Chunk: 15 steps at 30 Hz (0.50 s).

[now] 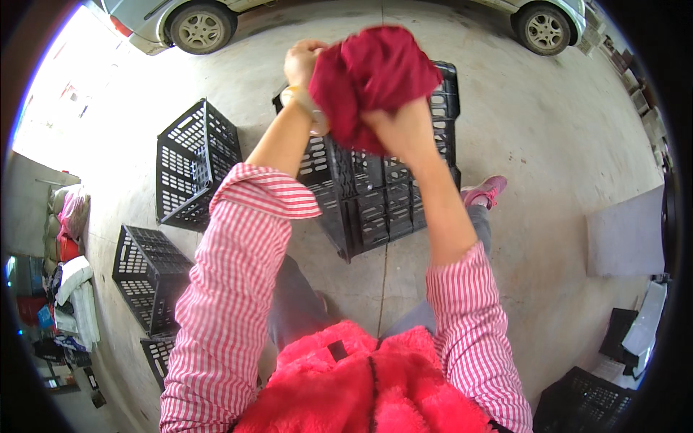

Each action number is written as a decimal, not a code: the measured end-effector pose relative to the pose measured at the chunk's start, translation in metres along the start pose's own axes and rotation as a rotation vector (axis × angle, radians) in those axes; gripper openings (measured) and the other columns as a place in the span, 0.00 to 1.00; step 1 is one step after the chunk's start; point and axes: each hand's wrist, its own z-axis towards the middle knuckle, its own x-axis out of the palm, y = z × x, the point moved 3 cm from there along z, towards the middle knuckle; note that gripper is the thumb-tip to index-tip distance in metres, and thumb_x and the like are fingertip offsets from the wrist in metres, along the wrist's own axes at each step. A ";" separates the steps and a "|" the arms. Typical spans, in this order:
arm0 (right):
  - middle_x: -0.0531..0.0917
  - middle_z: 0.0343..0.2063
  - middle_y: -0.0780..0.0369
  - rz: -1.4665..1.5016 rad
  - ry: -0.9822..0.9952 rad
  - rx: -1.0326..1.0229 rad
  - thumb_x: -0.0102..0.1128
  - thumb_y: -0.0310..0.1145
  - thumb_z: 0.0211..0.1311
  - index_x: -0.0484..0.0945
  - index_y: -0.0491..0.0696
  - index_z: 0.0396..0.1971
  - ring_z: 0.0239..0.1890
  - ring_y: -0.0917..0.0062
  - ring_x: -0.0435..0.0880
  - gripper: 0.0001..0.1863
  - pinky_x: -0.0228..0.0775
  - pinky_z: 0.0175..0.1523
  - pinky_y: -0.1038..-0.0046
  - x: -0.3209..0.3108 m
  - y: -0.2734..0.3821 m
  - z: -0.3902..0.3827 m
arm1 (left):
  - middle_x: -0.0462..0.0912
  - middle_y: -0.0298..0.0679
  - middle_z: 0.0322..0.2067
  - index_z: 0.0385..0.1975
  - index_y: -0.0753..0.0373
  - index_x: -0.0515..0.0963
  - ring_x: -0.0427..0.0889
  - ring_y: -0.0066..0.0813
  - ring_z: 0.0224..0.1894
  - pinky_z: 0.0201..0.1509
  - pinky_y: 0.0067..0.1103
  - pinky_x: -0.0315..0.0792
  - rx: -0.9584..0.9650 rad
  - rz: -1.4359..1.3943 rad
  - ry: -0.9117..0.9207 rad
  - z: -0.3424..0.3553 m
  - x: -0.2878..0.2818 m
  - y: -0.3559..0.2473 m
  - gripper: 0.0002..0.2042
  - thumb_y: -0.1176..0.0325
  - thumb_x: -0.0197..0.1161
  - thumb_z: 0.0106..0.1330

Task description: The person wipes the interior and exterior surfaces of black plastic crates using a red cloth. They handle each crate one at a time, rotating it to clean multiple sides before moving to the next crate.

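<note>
A dark red cloth (372, 68), bunched and slightly blurred, is held up over a black plastic crate (379, 206) standing between my legs in the head view. My left hand (303, 66) grips the cloth's upper left side, its fingers closed and partly hidden by it. My right hand (404, 130) holds the cloth from below at the right, thumb against the fabric and fingers mostly behind it. The cloth and my arms cover part of the crate's top.
More black crates (180, 173), (148, 278) stand at my left, another (585, 404) at lower right. Cars (166, 18), (545, 14) are parked ahead. Piled bags (76, 303) line the left side; a pale block (621, 238) stands right. My shoe (484, 189) is right of the crate.
</note>
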 end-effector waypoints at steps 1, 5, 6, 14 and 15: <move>0.78 0.43 0.49 -0.026 0.069 -0.028 0.66 0.32 0.39 0.72 0.42 0.46 0.48 0.55 0.75 0.28 0.67 0.51 0.65 0.001 -0.004 -0.025 | 0.82 0.49 0.29 0.27 0.63 0.82 0.81 0.43 0.34 0.43 0.27 0.73 -0.084 -0.016 -0.022 0.001 -0.006 0.001 0.11 0.70 0.51 0.52; 0.74 0.49 0.50 -0.169 0.166 -0.010 0.65 0.33 0.40 0.69 0.45 0.51 0.51 0.52 0.72 0.32 0.64 0.55 0.60 0.011 -0.008 -0.142 | 0.82 0.43 0.27 0.27 0.62 0.83 0.79 0.31 0.31 0.38 0.22 0.71 -0.186 -0.053 -0.142 0.013 -0.030 0.000 0.11 0.76 0.51 0.51; 0.74 0.49 0.49 -0.142 0.191 0.088 0.65 0.33 0.40 0.69 0.45 0.51 0.52 0.53 0.72 0.32 0.64 0.55 0.60 0.009 -0.009 -0.169 | 0.82 0.44 0.28 0.27 0.62 0.83 0.79 0.31 0.31 0.38 0.21 0.71 -0.186 -0.066 -0.125 0.015 -0.035 0.002 0.11 0.76 0.50 0.51; 0.78 0.44 0.50 -0.158 -0.259 0.453 0.67 0.33 0.43 0.72 0.43 0.48 0.49 0.60 0.76 0.28 0.66 0.53 0.66 -0.048 -0.088 -0.217 | 0.81 0.45 0.29 0.27 0.64 0.82 0.77 0.33 0.36 0.44 0.22 0.69 -0.113 -0.076 0.010 0.014 -0.038 0.007 0.13 0.76 0.47 0.52; 0.78 0.43 0.50 -0.188 -0.258 0.442 0.65 0.31 0.45 0.72 0.42 0.47 0.49 0.60 0.76 0.25 0.66 0.52 0.66 -0.062 -0.109 -0.207 | 0.81 0.45 0.29 0.27 0.64 0.81 0.78 0.34 0.35 0.44 0.22 0.69 -0.115 -0.075 0.017 0.013 -0.037 0.003 0.13 0.76 0.47 0.52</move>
